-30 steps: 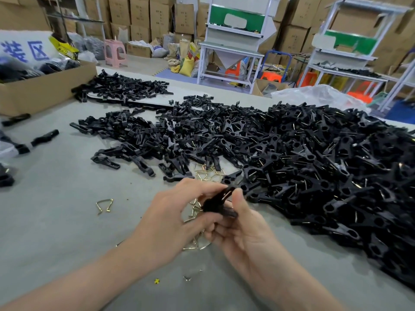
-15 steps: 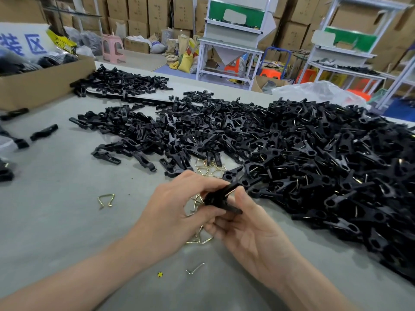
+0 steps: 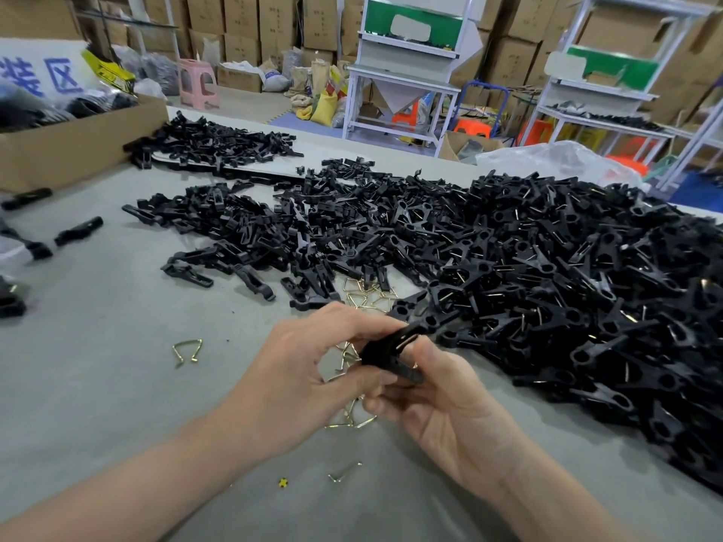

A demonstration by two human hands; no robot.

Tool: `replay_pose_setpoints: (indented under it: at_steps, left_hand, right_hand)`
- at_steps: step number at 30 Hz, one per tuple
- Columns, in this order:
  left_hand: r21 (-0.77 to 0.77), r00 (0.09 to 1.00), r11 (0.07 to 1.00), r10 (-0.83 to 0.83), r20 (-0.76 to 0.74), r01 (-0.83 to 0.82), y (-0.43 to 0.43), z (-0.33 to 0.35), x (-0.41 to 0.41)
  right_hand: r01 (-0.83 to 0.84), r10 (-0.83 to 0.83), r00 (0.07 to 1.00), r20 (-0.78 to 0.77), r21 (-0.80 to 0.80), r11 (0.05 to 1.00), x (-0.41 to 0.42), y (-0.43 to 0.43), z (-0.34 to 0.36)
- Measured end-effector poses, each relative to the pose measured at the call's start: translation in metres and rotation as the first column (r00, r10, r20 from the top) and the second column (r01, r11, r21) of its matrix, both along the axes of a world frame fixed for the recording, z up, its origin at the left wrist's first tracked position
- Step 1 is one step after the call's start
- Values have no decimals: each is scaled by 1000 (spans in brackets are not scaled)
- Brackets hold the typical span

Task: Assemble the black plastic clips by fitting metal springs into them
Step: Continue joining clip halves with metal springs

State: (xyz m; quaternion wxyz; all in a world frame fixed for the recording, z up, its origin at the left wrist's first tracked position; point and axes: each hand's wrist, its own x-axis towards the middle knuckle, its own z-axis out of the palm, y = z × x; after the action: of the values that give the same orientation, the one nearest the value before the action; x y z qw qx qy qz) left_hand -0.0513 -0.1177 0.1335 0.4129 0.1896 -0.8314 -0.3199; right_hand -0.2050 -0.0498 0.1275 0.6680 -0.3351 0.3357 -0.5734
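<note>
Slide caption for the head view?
Left hand and right hand grip a black clip above loose springs, clip heap alongside.

— We get bright, even light from overhead; shadows on the worktop (image 3: 98, 385) are soft and faint.
— We do. The black clips (image 3: 547, 287) merge into one dark mass with small glints, and the white racks (image 3: 598, 92) lean at the right edge.

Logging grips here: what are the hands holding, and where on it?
One black plastic clip, shared: left hand pinches its left end, right hand its right end.
</note>
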Motion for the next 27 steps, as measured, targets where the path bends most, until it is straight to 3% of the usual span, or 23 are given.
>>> replay_pose_setpoints:
  at_steps: [4, 8, 12, 17, 20, 25, 27]
  left_hand:
    - [107, 996, 992, -71, 55, 65, 1, -5, 2]
    - [481, 983, 858, -140, -118, 180, 12, -10, -7]
    - [562, 983, 810, -86, -165, 165, 14, -14, -12]
    - [540, 978, 821, -95, -188, 184, 9, -18, -11]
    - [494, 977, 850, -102, -189, 184, 7, -19, -10]
    - [291, 990, 952, -65, -129, 100, 9, -17, -9]
    - [298, 987, 948, -75, -140, 114, 9, -17, -8]
  right_hand:
    - [47, -49, 998, -45, -44, 998, 3, -1, 2]
    - [127, -129, 991, -46, -58, 990, 11, -1, 1]
    - [132, -142, 986, -88, -113, 985, 16, -2, -6]
    - [216, -258, 922, -288, -169, 962, 17, -4, -12]
    - [262, -320, 890, -324, -213, 941, 19, -4, -11]
    - [256, -358, 847, -392, -290, 922, 21, 2, -9]
    - [254, -364, 847, -386, -307, 917, 22, 4, -7]
